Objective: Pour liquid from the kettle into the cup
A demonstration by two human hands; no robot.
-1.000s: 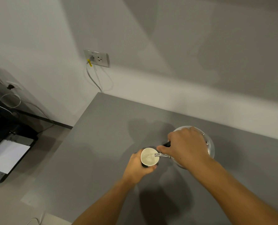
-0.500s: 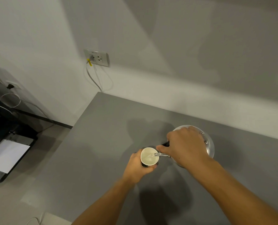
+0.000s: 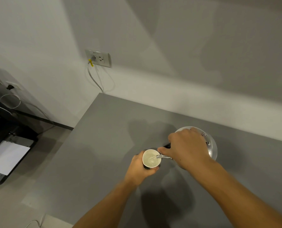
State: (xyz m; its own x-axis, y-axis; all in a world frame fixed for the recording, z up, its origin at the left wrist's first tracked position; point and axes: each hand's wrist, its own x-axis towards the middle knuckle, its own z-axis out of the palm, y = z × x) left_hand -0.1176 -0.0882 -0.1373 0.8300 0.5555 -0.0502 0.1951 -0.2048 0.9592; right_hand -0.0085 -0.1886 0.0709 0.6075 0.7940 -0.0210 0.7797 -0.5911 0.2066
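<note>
A pale cup point(image 3: 149, 159) stands on the grey table point(image 3: 104, 145), and my left hand point(image 3: 139, 169) wraps around its side from below. A silver metal kettle point(image 3: 211, 148) is tilted to the left, held by its dark handle in my right hand point(image 3: 186, 149), which covers most of its top. The kettle's thin spout point(image 3: 163, 156) reaches over the cup's right rim, and clear liquid streams into the cup, which holds some liquid.
The table's left edge drops to a floor with a black printer point(image 3: 7, 152) holding white paper. A wall socket point(image 3: 98, 58) with a grey cable hangs on the white wall behind the table.
Hands, cup and kettle stay nearly still. The liquid keeps flowing from the spout and more of it shows in the cup.
</note>
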